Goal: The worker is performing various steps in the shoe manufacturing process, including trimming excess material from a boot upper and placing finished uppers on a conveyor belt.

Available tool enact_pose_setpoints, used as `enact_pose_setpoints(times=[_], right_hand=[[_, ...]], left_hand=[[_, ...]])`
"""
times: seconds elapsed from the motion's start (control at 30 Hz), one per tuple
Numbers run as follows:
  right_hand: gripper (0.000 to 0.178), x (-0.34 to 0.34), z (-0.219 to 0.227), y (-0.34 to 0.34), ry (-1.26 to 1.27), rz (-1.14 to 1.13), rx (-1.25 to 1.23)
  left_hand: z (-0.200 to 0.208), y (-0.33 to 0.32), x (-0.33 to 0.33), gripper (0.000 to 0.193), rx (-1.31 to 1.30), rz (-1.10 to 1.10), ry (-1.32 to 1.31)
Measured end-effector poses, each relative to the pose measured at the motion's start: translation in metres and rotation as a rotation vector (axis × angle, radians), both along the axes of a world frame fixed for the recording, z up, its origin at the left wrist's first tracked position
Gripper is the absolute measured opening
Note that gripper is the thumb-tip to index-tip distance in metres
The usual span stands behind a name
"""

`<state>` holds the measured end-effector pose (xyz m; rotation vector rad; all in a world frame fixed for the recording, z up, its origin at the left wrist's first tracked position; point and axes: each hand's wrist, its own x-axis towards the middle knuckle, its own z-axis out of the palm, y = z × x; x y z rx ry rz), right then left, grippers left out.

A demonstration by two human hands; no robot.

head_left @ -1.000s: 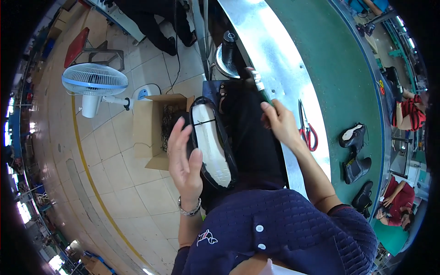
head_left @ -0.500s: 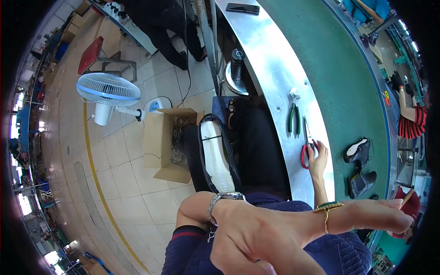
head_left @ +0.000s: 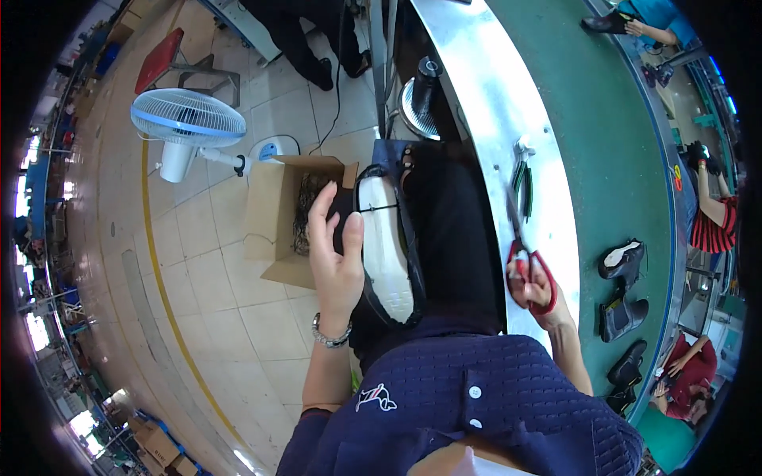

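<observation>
A black shoe upper [head_left: 387,246] lies lengthwise across my lap, its long white insole side facing up and a thin black string crossing it. Beside its left edge is my left hand [head_left: 337,266], thumb and fingers apart, holding nothing. At the metal bench edge, my right hand [head_left: 541,295] grips the red-handled scissors [head_left: 516,218] by the loops, blades pointing away from me. Green-handled pliers [head_left: 522,186] rest on the metal bench just beyond the scissors.
The metal bench [head_left: 484,79] curves along my right, beside a green belt [head_left: 587,159] bearing several black shoes [head_left: 625,317]. On the left are an open cardboard box [head_left: 270,214], a fan [head_left: 186,119] and a red stool [head_left: 161,59]. A dark spool [head_left: 426,87] stands ahead. Other people work across the belt.
My left hand has swung back from across my body to beside the shoe upper. My right hand has picked up the scissors from the bench.
</observation>
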<state>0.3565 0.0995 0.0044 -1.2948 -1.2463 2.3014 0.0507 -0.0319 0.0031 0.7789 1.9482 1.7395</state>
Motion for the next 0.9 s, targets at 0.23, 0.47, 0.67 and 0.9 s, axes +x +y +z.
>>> enact_pose_setpoints(times=[0.23, 0.47, 0.67, 0.9], right_hand=[[0.083, -0.071, 0.037, -0.018, 0.048, 0.489, -0.370], [0.060, -0.118, 0.021, -0.036, 0.007, 0.495, -0.317], [0.049, -0.116, 0.028, -0.047, -0.294, 0.450, 0.330], [0.041, -0.056, 0.001, 0.010, -0.355, 0.144, 0.738]], left_hand=[[-0.053, -0.022, 0.039, 0.049, -0.196, 0.019, -0.220], [-0.054, -0.018, 0.053, 0.048, -0.217, 0.109, -0.185], [-0.047, -0.002, 0.037, 0.056, -0.207, 0.134, 0.362], [-0.034, 0.027, 0.004, 0.014, -0.177, 0.133, 0.878]])
